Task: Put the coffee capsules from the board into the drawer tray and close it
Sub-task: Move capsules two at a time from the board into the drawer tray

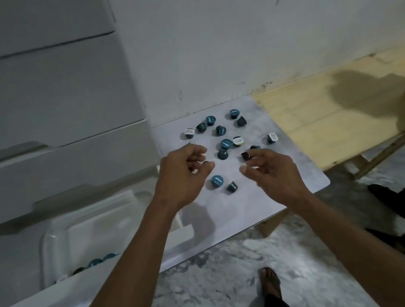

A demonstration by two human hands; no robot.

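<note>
Capsules (221, 141) pinched in both hands' curled grips.

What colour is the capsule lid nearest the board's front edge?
Blue lid with pale lettering, seen in the head view.

The capsules (223, 154) before me are dark with teal or white lids, on a pale grey marbled board (280, 181). My drawer tray (58, 237) is white; the floor (214, 270) is mottled grey-white.

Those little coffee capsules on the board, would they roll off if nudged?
Probably only a little. The coffee capsules are short tapered cups, so one tipped on its side would likely curve rather than roll straight. Several lie tilted on the board, suggesting they tip easily. They look light.
</note>
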